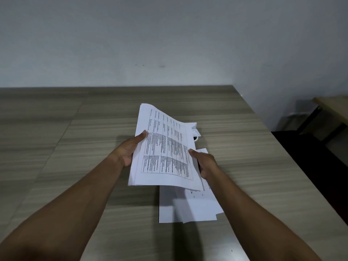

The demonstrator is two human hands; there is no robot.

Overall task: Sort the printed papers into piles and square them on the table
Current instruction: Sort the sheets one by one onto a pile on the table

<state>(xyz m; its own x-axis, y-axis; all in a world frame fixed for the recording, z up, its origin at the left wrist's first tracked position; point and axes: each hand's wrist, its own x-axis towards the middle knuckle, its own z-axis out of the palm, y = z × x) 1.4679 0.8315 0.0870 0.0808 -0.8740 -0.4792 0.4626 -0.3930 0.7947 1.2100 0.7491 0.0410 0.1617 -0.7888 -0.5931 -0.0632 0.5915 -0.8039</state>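
— What could go wrong from here?

— Taken from the left: the held stack point(165, 147) is gripped along its left edge by the left hand point(130, 149), thumb laid on top, the fingers hidden beneath. The stack's far end is left unsupported and is seen to curl, so sheets could be fanned out or shed if that grip is loosened or the stack is tipped.

— And the other side?

— The right edge is pinched by the right hand point(204, 162), thumb on top, the fingers tucked under. The sheets are not aligned; stepped edges are seen at the near corners. If the stack is tapped down unevenly, corners could be bent.

— Where is the paper placed?

— The stack appears to be lifted clear above the middle of the tabletop point(75, 138). Beneath it, towards the near edge and the right edge, loose sheets point(188, 204) are spread askew. They could be caught and dragged when the stack is lowered, or two kinds could be merged by mistake.

— Anything else at risk?

— A small white object point(196, 133) is glimpsed past the stack's far right corner; what it is cannot be told. It might be knocked.

— Are any containers seen?

— None is seen: no tray, folder or box. The paper is carried only by the hands and the tabletop.
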